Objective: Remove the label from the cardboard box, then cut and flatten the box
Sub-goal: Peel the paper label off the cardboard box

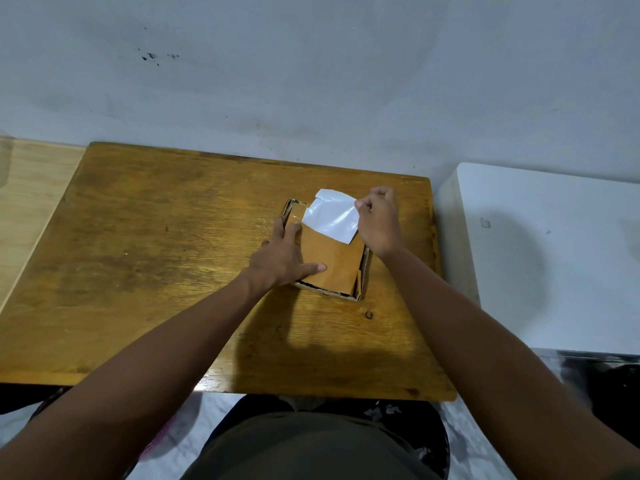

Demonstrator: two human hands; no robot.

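Right hand [377,220], right of frame centre, is closed in a pinch on the right edge of the white label [332,216]; the label is lifted and curled, glossy side showing, apparently so the peel runs back across the box rather than tearing. Far-left part of the label looks still stuck near the box's upper-left corner; exact bond line cannot be told. Left hand [282,259] is laid flat and open, fingers spread, on the left side of the cardboard box [334,268], nothing gripped, judged to be a hold-down against the peel pull. Box lies low on the wooden table [156,237], centre-right of frame, a flap edge gaping at its lower right. No cutting tool is seen. Cutting and flattening not yet started.
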